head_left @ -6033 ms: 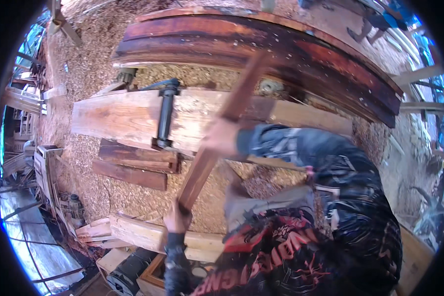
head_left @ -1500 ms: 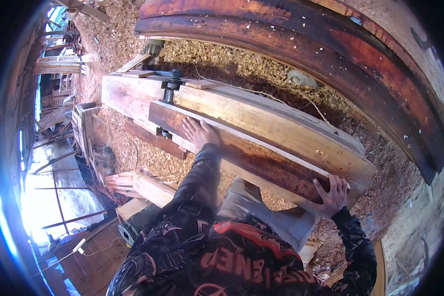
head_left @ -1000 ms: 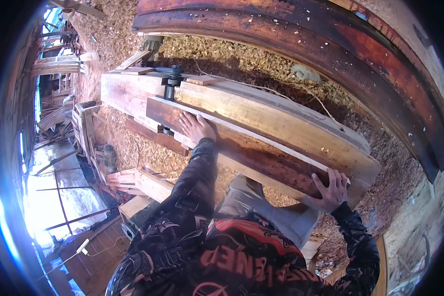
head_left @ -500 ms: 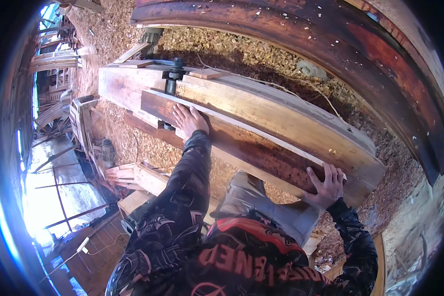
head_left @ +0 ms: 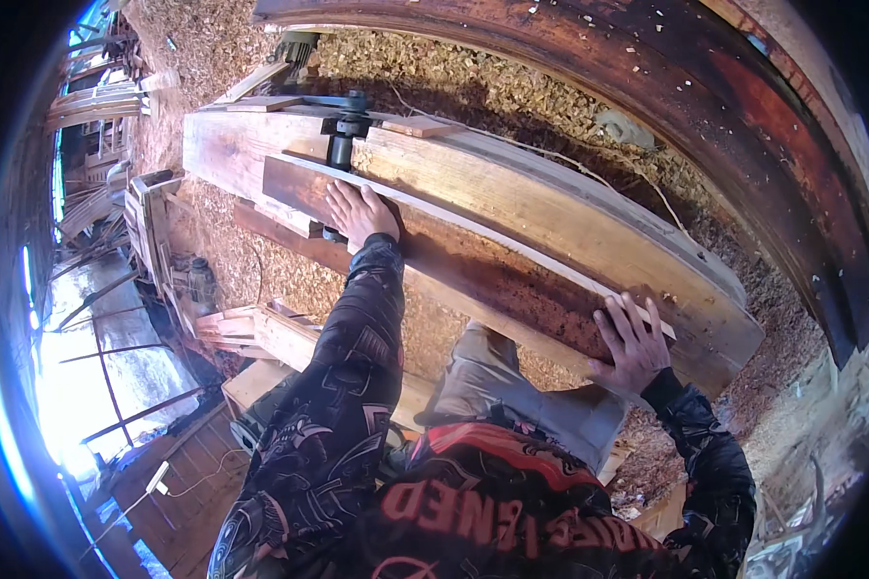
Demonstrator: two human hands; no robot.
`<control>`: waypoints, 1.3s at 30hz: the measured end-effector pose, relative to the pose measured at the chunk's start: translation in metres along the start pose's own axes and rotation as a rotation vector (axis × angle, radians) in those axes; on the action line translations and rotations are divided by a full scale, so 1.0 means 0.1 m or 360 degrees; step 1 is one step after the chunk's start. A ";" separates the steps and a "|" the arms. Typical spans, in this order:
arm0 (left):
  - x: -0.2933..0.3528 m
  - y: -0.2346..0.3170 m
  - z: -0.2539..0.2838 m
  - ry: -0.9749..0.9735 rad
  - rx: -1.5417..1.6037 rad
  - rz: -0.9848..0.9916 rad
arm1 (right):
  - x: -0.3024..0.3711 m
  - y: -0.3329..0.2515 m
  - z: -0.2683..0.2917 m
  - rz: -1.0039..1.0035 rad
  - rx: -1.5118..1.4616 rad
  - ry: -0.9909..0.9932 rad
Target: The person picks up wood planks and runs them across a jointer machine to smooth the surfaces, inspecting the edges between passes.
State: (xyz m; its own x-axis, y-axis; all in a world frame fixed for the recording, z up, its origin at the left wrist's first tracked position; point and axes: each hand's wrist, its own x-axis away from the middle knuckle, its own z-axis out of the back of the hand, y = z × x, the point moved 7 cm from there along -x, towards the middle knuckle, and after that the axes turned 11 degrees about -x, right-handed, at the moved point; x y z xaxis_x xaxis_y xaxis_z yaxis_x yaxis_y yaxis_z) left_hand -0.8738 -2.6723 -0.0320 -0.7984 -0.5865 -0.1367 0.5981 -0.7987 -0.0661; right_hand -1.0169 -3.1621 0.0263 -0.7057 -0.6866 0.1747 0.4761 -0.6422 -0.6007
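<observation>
A long plank (head_left: 492,256) with a dark brown face and a pale edge lies along a wooden bench (head_left: 560,241), slanting from upper left to lower right. Flat on its left part rests my left hand (head_left: 362,214), fingers stretched out. Just beyond that hand is a dark metal shaft with a pulley (head_left: 343,145), set in a gap across the bench. My right hand (head_left: 635,345) lies on the plank's right end, with spread fingers reaching over its pale edge. The thumb points left along the dark face. Both palms press on the wood; neither hand is wrapped round it.
Long, dark reddish-brown boards (head_left: 570,39) curve across the far side. A motor-like ribbed part (head_left: 297,48) sits behind the bench. Wood shavings (head_left: 434,82) cover the ground. Wooden frames (head_left: 261,333) stand at left, near a white power strip with a cord (head_left: 157,478).
The plank has slid slightly left along the bench past the shaft, both hands moving with it. My right hand's fingers are spread a little wider. The view has shifted slightly.
</observation>
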 end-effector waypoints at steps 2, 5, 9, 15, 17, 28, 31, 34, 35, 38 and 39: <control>-0.05 -0.04 -0.02 -0.0018 -0.0008 0.0018 | -0.09 -0.05 -0.01 0.0015 -0.0012 -0.0032; -0.13 -0.08 -0.03 -0.0047 -0.0014 0.0049 | -0.17 -0.08 -0.06 0.0039 -0.0012 -0.0051; -0.20 -0.13 -0.05 -0.0055 -0.0018 0.0044 | -0.24 -0.13 -0.08 0.0040 0.0031 -0.0031; -0.42 -0.25 -0.04 -0.0080 -0.0022 0.0048 | -0.51 -0.26 -0.14 0.0038 0.0026 -0.0061; -0.49 -0.29 -0.07 -0.0066 -0.0007 0.0042 | -0.58 -0.27 -0.14 0.0053 0.0029 -0.0036; -0.90 -0.57 -0.22 -0.0081 -0.0013 0.0015 | -1.03 -0.46 -0.22 -0.0012 -0.0070 -0.0084; -1.09 -0.68 -0.24 -0.0069 -0.0041 -0.0001 | -1.17 -0.53 -0.24 0.0001 -0.0060 -0.0081; -1.28 -0.76 -0.28 -0.0087 -0.0019 -0.0009 | -1.38 -0.61 -0.30 -0.0015 -0.0040 -0.0112; -1.36 -0.83 -0.29 -0.0073 -0.0017 -0.0008 | -1.45 -0.64 -0.32 -0.0018 -0.0042 -0.0115; -1.56 -0.99 -0.39 -0.0041 -0.0050 -0.0030 | -1.65 -0.73 -0.38 -0.0008 -0.0068 -0.0115; -1.63 -1.04 -0.42 -0.0010 -0.0046 -0.0048 | -1.73 -0.76 -0.39 -0.0004 -0.0075 -0.0114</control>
State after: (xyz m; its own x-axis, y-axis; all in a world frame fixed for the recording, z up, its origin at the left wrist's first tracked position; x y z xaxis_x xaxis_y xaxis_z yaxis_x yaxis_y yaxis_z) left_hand -0.8032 -2.4882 -0.0445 -0.8166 -0.5629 -0.1279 0.5753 -0.8120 -0.0989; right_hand -0.9520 -2.9812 0.0116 -0.6668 -0.7087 0.2303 0.4483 -0.6283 -0.6358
